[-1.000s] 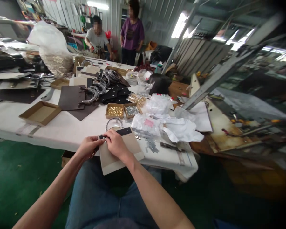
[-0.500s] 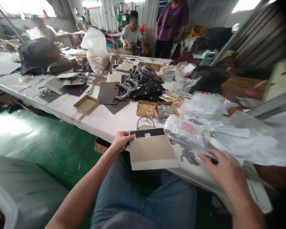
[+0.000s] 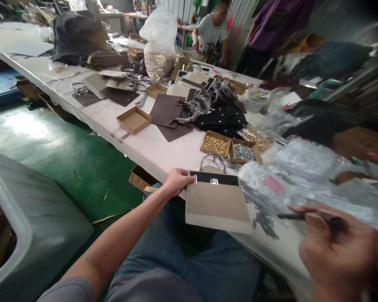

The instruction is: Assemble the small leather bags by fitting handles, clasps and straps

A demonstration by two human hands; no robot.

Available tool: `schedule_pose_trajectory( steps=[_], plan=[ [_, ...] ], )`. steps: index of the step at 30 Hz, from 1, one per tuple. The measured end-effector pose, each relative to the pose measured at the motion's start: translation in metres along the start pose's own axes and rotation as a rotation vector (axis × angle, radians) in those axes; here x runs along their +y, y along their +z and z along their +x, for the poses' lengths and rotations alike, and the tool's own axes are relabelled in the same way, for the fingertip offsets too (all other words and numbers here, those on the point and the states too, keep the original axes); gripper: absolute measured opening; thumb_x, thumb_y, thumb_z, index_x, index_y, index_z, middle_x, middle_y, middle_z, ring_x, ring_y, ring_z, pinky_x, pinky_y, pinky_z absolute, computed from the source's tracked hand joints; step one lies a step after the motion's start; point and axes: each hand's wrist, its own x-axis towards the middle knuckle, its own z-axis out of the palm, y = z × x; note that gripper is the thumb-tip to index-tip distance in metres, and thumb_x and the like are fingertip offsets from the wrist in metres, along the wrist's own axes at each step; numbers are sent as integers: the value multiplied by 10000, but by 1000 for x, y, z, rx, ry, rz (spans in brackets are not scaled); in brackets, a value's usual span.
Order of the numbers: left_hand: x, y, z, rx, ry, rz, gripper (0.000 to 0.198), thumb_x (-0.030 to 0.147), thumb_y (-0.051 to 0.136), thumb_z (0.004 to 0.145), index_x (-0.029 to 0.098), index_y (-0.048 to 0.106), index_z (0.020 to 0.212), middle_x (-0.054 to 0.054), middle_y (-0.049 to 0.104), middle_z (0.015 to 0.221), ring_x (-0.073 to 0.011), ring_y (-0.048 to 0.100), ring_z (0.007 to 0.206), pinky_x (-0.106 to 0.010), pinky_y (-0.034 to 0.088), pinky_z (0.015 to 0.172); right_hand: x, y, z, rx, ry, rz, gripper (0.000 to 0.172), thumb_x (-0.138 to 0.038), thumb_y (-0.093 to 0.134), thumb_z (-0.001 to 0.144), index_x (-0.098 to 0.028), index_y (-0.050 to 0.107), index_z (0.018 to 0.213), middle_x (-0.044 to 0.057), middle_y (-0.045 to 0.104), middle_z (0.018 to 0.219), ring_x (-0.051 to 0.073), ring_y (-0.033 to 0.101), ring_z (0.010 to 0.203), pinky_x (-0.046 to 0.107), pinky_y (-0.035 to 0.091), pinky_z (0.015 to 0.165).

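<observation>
My left hand (image 3: 176, 181) grips the upper left corner of a tan card panel (image 3: 216, 204) with a black strip along its top, which lies at the near edge of the white table (image 3: 151, 147). A wire ring (image 3: 213, 159) sits just behind the panel. My right hand (image 3: 337, 247) is low at the right, blurred, fingers closed round a thin dark tool (image 3: 305, 217). Two small boxes, one of gold pieces (image 3: 215, 144) and one of silver pieces (image 3: 244, 152), stand beyond the panel.
Clear plastic bags (image 3: 302, 167) pile at the right. An empty cardboard tray (image 3: 134, 120), dark leather sheets (image 3: 167, 110) and a large bag of metal parts (image 3: 159, 46) lie further back. Two people stand at the far end. A pale grey bin (image 3: 28, 218) stands on the green floor at left.
My right hand reached right across the bags and closed on the thin dark tool. My head turned left. My left hand has kept its hold on the panel's corner.
</observation>
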Motion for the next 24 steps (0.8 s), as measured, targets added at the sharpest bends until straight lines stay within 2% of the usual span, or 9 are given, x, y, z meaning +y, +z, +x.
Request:
schedule_pose_trajectory(
  steps=[1, 2, 3, 5, 8, 10, 18, 22, 24],
  plan=[
    [0, 1, -1, 6, 1, -6, 249, 337, 872, 819, 167, 703, 754, 59, 489, 513, -63, 348, 397, -230, 180, 427, -12, 25, -1, -101, -38, 89, 367, -629, 993, 835, -301, 841, 895, 162, 731, 920, 315, 700, 828, 519, 520, 738],
    [1, 1, -2, 12, 2, -8, 249, 331, 869, 819, 167, 698, 743, 59, 484, 510, -63, 344, 401, -231, 178, 430, -22, 52, -2, -89, -48, 303, 382, -629, 999, 825, -316, 804, 923, 97, 688, 871, 250, 630, 703, 463, 494, 653],
    [1, 1, -3, 18, 4, -10, 243, 322, 863, 817, 166, 696, 734, 59, 479, 507, -64, 344, 403, -232, 177, 432, -28, 79, -3, -162, 23, 478, 387, -596, 1017, 819, -330, 776, 964, 35, 641, 827, 188, 537, 613, 394, 444, 580],
    [3, 1, -4, 22, 9, -15, 210, 297, 846, 813, 159, 708, 734, 56, 486, 513, -67, 357, 410, -231, 188, 438, -35, 131, -8, -337, 155, 579, 418, -612, 943, 913, -268, 715, 847, -22, 543, 690, 128, 414, 513, 312, 330, 488],
    [4, -2, -3, 25, 11, -17, 176, 276, 831, 808, 151, 727, 741, 55, 491, 520, -69, 362, 423, -231, 187, 447, -39, 191, -20, -315, 105, 523, 618, -588, 862, 1013, -222, 555, 621, -47, 441, 556, 105, 404, 484, 289, 340, 475],
    [3, -4, -1, 31, 7, -4, 164, 272, 830, 801, 152, 735, 741, 59, 480, 514, -71, 347, 427, -236, 167, 450, -41, 216, -30, -253, 43, 492, 686, -584, 834, 1044, -222, 491, 572, -51, 415, 522, 98, 412, 471, 284, 348, 471],
    [-11, -7, 8, 41, 59, -18, 237, 300, 851, 743, 166, 674, 661, 48, 500, 530, -77, 351, 476, -257, 166, 478, -40, 251, -48, -187, -60, 380, 701, -575, 721, 1123, -231, 472, 566, -45, 431, 514, 100, 447, 438, 283, 387, 452],
    [-15, -11, 9, 13, 87, -26, 271, 298, 852, 735, 174, 635, 630, 41, 507, 547, -75, 346, 481, -260, 169, 478, -36, 252, -47, -304, -71, 383, 674, -560, 717, 1126, -230, 485, 586, -43, 431, 544, 111, 465, 471, 283, 418, 472],
    [-16, -14, 11, -9, 75, -25, 279, 295, 860, 732, 181, 627, 629, 44, 494, 535, -77, 348, 462, -262, 170, 468, -35, 251, -46, -383, -107, 366, 601, -555, 717, 1125, -209, 599, 647, 3, 566, 656, 139, 584, 555, 299, 503, 529]
  ],
)
